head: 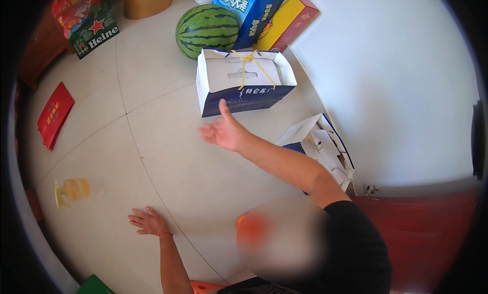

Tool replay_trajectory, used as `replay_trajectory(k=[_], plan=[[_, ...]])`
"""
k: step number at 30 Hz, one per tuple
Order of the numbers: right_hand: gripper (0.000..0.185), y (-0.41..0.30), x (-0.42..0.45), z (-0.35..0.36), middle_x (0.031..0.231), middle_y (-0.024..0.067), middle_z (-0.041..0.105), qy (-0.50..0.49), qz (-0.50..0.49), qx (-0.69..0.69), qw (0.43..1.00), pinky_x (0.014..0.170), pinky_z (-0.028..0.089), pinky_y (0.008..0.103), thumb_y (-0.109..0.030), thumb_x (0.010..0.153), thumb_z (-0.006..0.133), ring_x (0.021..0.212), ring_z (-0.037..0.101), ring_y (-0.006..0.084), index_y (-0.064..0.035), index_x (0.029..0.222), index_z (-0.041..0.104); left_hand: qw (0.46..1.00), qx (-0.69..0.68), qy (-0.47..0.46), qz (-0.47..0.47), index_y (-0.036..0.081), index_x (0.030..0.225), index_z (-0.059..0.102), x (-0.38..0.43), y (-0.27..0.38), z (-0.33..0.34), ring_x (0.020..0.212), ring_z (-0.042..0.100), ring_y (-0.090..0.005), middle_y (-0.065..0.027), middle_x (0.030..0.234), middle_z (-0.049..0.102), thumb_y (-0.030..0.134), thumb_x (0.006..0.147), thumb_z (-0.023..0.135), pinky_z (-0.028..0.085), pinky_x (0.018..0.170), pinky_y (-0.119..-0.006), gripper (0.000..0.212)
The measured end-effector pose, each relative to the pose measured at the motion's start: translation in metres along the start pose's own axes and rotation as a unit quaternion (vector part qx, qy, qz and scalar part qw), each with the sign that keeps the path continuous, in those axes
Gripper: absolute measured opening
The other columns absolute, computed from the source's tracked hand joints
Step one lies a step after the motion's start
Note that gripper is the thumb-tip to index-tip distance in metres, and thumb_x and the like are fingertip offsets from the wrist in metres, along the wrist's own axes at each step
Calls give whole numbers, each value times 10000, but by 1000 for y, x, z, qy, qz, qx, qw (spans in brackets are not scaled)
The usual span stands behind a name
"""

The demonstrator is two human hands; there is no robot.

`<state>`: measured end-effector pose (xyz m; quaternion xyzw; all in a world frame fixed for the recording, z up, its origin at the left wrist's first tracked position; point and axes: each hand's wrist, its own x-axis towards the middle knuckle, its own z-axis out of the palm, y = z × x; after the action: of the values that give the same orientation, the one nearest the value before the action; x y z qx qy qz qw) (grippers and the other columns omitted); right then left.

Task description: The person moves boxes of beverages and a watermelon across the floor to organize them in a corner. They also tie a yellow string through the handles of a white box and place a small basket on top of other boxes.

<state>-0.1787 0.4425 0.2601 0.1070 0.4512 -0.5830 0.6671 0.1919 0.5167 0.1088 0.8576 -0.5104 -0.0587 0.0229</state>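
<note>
My right hand (225, 132) is held palm up with its fingers apart and thumb raised. It holds nothing and appears just in front of a blue and white paper gift bag (244, 99). That bag has yellow cord handles tied over a white box (217, 71). Under my right forearm, partly hidden, a second blue and white bag (301, 128) lies beside the wall with white card in it. Lower left, my left hand (148, 221) is spread, back upward, over the tiled floor (175, 172); contact is unclear. A spray bottle (76, 189) with yellowish liquid lies left of it.
Behind the upright bag sit a watermelon (207, 30) and boxed packages (263, 19) against the white wall (381, 65). A green Heineken carton (95, 36) and a red packet (56, 114) are at left. Orange footwear (206, 286) shows near my body, beside a blurred patch.
</note>
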Motion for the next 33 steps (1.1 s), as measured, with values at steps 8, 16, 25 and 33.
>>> replay_trajectory(k=[8,16,25,33], plan=[[764,63,111,8,1392,241,239,157,-449,-677,562,1069,199,420,-173,796,571,1309,225,335,16,1376,110,999,26,-32,8,117,1403,176,-4,9,1,1366,46,-299,-147,1478,66,467,905,300,44,1035,-579,621],[668,-15,121,-29,1238,256,452,81,-433,-586,680,937,395,371,-85,854,423,1112,484,364,-80,1397,35,998,52,-34,-3,101,1404,167,2,9,2,1368,37,-298,-149,1479,60,459,902,300,43,1036,-580,630],[483,-122,102,-70,1002,189,613,276,-417,-603,622,808,466,393,-239,821,486,926,586,347,-136,1288,423,999,31,-18,-4,104,1408,157,7,4,2,1368,24,-303,-151,1480,50,465,904,286,42,1035,-582,634],[428,-103,115,-121,1165,155,533,304,-357,-666,580,902,412,386,-271,764,564,1088,504,309,-61,1137,542,997,52,-49,3,82,1406,126,-3,11,1,1362,24,-331,-174,1474,26,443,901,301,51,1031,-591,645]])
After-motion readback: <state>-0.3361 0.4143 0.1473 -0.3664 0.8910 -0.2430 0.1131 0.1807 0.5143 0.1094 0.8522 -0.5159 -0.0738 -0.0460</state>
